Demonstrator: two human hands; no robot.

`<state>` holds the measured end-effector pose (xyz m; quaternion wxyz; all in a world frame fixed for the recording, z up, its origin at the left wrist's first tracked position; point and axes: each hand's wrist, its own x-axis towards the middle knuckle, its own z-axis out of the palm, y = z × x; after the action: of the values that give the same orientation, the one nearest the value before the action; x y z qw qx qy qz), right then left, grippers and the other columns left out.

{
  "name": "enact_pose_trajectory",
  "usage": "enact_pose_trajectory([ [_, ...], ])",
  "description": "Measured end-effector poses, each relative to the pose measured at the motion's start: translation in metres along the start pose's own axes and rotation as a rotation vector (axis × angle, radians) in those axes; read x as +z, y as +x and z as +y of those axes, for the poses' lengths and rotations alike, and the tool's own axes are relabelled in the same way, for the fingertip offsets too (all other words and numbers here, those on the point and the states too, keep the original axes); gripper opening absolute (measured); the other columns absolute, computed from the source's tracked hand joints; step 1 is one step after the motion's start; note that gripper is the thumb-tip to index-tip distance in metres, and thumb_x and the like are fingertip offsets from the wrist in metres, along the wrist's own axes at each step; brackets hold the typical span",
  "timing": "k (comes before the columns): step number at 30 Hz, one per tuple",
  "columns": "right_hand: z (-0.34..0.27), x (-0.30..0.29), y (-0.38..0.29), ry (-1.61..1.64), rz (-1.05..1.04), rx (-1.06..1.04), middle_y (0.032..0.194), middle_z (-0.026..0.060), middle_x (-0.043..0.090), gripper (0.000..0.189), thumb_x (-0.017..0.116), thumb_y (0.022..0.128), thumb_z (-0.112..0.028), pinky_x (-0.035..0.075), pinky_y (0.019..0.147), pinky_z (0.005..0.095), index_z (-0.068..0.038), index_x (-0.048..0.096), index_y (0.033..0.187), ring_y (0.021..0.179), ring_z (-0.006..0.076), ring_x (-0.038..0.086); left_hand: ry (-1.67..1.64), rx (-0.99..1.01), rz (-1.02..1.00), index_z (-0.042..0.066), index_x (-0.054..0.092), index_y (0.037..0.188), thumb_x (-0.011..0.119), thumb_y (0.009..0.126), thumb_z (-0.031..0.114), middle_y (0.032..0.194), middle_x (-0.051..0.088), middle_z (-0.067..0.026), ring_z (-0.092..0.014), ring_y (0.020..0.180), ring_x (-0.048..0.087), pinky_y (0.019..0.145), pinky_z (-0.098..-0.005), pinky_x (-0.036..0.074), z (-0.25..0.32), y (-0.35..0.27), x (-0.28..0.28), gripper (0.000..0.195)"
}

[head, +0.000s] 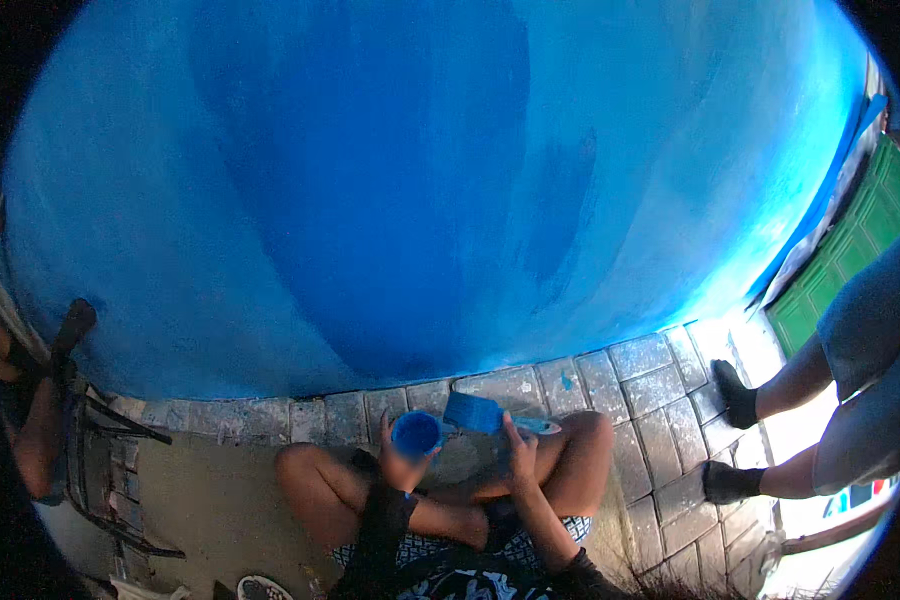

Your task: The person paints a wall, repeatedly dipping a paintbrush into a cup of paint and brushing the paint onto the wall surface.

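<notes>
My left hand (405, 466) grips a small cup of blue paint (417, 433), its open top facing up. Beside it, my right hand (521, 448) is closed around the pale handle of a wide flat paintbrush (474, 412). The brush head points left toward the cup and its bristles are coated in blue; whether they touch the rim I cannot tell. Both hands are above my crossed legs (450, 517). In front stands a wall (390, 187) painted in light blue, with darker blue patches in its middle.
Paving blocks (664, 442) with paint spots run along the wall's foot. At the right, a person (862, 360) in dark socks stands near a green panel (855, 232). Another person's leg (37, 427) and a black metal frame (90, 480) are at the left. A shoe (262, 589) lies behind.
</notes>
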<state>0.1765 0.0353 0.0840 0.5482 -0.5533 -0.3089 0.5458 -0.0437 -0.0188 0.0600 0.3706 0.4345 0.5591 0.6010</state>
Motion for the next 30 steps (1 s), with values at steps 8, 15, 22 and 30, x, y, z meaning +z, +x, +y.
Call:
enact_pose_trajectory([
  [8,-0.011,0.002,-0.035,0.097,-0.043,-0.097,0.112,0.0111,0.067,0.045,0.081,0.087,-0.027,0.049,0.088,0.0321,0.009,0.066,0.110,0.102,0.0188,0.060,0.276,0.044,-0.052,0.010,0.000,0.159,0.087,0.067,-0.001,0.148,0.042,-0.0149,-0.028,0.128,0.052,0.109,-0.0434,0.048,0.018,-0.012,0.003,0.127],
  [15,-0.064,0.024,-0.045,-0.290,-0.218,-0.497,0.088,0.0111,0.074,0.029,0.081,0.085,-0.024,0.052,0.081,0.0364,0.002,0.072,0.095,0.081,0.0238,0.069,0.261,0.030,-0.064,0.004,-0.008,0.158,0.092,0.066,0.008,0.148,0.044,-0.0175,-0.033,0.134,0.049,0.114,-0.0459,0.040,-0.001,-0.009,-0.004,0.136],
  [22,-0.029,0.056,-0.034,-0.914,-0.463,-0.574,0.080,0.0167,0.071,0.034,0.077,0.085,-0.030,0.049,0.071,0.0458,-0.001,0.067,0.099,0.073,0.0382,0.069,0.093,0.089,-0.130,0.002,-0.003,0.157,0.090,0.062,0.002,0.147,0.047,-0.0145,-0.031,0.133,0.050,0.117,-0.0453,0.036,-0.013,-0.012,-0.004,0.132],
  [30,-0.031,0.063,-0.034,-0.917,-0.379,-0.714,0.082,0.0168,0.072,0.024,0.078,0.084,-0.019,0.054,0.069,0.0426,0.001,0.069,0.096,0.072,0.0346,0.070,0.072,-0.018,-0.118,0.000,0.001,0.157,0.089,0.059,0.002,0.145,0.049,-0.0153,-0.033,0.132,0.049,0.117,-0.0462,0.034,-0.035,-0.008,-0.009,0.131],
])
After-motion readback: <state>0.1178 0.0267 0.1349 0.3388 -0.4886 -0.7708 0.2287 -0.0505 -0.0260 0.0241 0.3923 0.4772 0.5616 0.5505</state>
